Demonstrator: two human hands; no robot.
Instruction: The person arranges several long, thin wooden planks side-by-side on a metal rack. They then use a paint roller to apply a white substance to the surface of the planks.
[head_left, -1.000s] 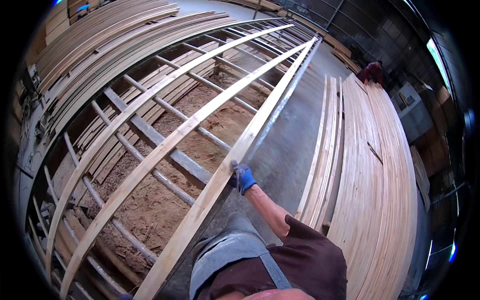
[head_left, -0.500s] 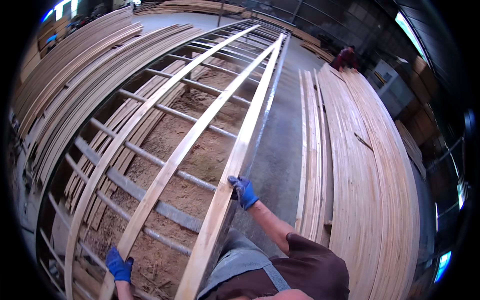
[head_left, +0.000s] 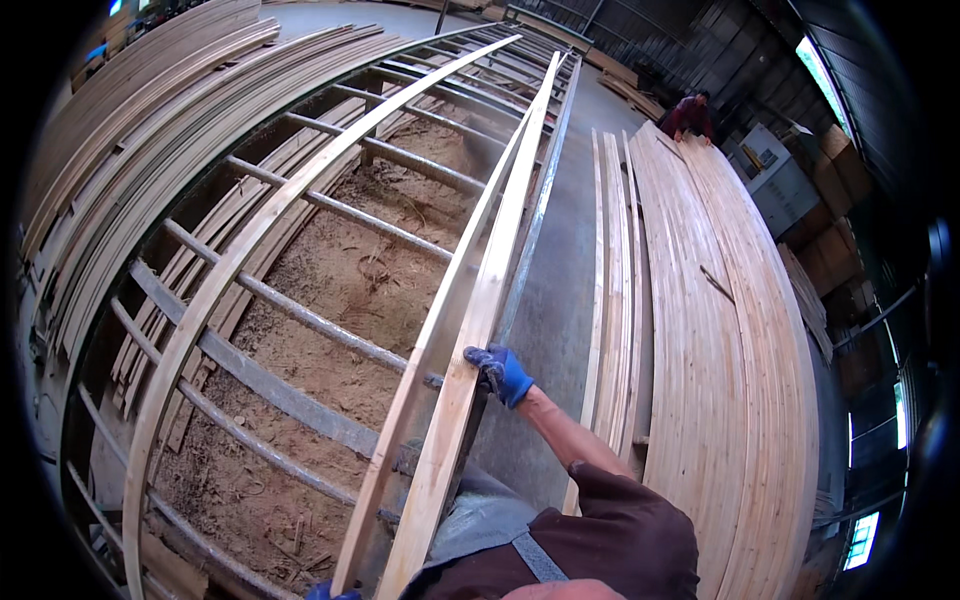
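My right hand [head_left: 502, 375], in a blue glove, grips the edge of the rightmost long wooden board [head_left: 492, 285], its other fingers hidden beside the wood. Close to it on the left runs a second wooden board [head_left: 418, 362], tilted partly on edge, the two almost meeting at the far end. At the bottom rim, my left hand [head_left: 326, 592], also blue-gloved, is closed around this second board's near end, mostly cut off by the picture. A third wooden board [head_left: 232, 258] lies farther left across the bars of a long metal frame [head_left: 320, 322].
Sawdust and scraps [head_left: 300, 410] cover the ground under the frame. Stacked boards [head_left: 150, 170] line the left side. At right lies a wide pile of boards [head_left: 700, 350], with another person [head_left: 690, 117] bending over its far end. A concrete aisle [head_left: 560, 300] runs between.
The second board has swung right, up against the rightmost one, and turned partly on edge. My left hand has moved right and down with it. My right hand keeps its grip.
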